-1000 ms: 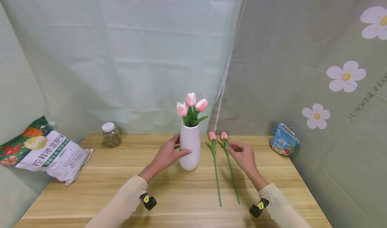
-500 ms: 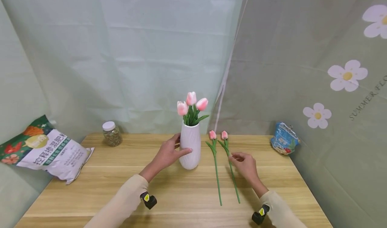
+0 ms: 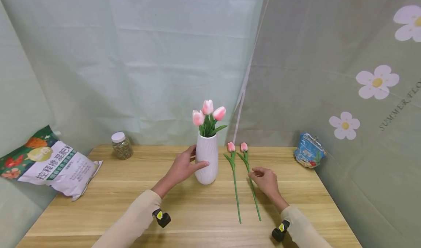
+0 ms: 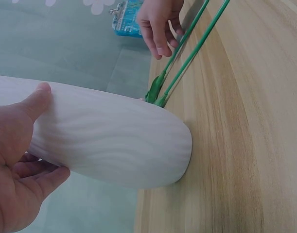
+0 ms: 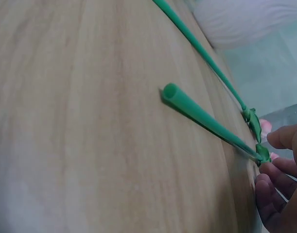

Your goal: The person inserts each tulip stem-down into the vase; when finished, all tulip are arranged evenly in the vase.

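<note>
A white textured vase stands upright on the table with several pink tulips in it. My left hand holds the vase at its left side, thumb across the front and fingers behind, as the left wrist view also shows. Right of the vase, two pink tulips with long green stems lie side by side: the left tulip and the right tulip. My right hand hovers beside the right tulip's upper stem, below its leaves. A gap shows between its thumb and fingers in the right wrist view, with nothing held there.
A jar with a white lid stands at the table's back left. A large printed bag leans at the left edge. At the back right sits a small blue bag. Cloth backdrops rise behind the wooden table.
My right hand has moved from near the right tulip's head down along its stem, toward me. The left hand, vase and loose tulips have stayed in place.
</note>
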The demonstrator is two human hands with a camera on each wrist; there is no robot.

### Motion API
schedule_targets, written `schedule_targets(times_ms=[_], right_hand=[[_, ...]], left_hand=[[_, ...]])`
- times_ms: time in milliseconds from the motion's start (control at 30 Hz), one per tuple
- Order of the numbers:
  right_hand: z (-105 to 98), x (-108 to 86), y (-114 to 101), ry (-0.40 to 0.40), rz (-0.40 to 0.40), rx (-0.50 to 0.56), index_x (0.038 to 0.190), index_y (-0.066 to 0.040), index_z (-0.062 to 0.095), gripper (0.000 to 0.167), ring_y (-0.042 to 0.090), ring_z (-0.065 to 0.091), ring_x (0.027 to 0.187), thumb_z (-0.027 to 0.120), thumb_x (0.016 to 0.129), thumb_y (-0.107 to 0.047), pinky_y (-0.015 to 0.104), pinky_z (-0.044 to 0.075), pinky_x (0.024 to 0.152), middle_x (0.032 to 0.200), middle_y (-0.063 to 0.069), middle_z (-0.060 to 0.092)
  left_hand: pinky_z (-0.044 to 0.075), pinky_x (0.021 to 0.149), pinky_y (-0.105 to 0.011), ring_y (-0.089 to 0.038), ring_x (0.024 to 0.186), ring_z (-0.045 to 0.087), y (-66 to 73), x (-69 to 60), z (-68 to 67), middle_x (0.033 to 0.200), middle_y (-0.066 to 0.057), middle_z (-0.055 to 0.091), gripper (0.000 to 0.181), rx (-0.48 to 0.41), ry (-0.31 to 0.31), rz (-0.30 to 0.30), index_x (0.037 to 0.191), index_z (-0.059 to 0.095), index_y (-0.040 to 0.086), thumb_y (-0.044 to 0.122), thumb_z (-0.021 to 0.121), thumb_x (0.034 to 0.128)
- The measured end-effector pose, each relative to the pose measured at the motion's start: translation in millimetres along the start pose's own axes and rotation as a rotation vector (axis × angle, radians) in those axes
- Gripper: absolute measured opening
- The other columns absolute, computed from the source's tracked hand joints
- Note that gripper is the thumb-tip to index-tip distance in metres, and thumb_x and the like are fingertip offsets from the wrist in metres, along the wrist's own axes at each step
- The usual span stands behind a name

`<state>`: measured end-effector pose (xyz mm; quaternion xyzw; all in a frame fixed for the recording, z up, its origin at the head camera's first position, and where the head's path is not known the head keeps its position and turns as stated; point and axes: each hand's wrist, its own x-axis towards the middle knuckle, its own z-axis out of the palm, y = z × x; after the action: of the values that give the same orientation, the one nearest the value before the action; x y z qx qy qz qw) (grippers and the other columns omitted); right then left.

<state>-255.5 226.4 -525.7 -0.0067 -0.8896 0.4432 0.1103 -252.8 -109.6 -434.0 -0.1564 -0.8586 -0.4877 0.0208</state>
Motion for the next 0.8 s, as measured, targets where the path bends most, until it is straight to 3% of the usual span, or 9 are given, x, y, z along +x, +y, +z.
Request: schedule_targets(times_ms=[533, 800], right_hand=[[9, 6.2, 0, -0.004, -0.002, -0.058, 0.102, -0.001, 0.079, 0.022, 0.020, 0.073, 0.081, 0.083, 0.085, -0.015, 0.038, 0.062, 0.073, 0.083, 0.001, 0.076], [11, 8.4, -1, 0.007, 0.035, -0.097, 0.097, -0.002, 0.080, 0.019, 0.012, 0.064, 0.071, 0.084, 0.083, -0.016, 0.028, 0.051, 0.063, 0.076, -0.002, 0.072]], left_hand=[[0.052, 0.107, -0.050, -0.035, 0.131, 0.058, 0.5, -0.7, -0.4, 0.145, -0.019, 0.056, 0.084, -0.003, 0.004, -0.006, 0.151, 0.043, 0.002, 0.040, 0.081, 0.0876], [0.052, 0.107, -0.049, -0.034, 0.131, 0.058, 0.3, -1.2, 0.0, 0.146, -0.018, 0.056, 0.085, 0.000, -0.002, -0.017, 0.152, 0.043, 0.003, 0.041, 0.082, 0.0870]])
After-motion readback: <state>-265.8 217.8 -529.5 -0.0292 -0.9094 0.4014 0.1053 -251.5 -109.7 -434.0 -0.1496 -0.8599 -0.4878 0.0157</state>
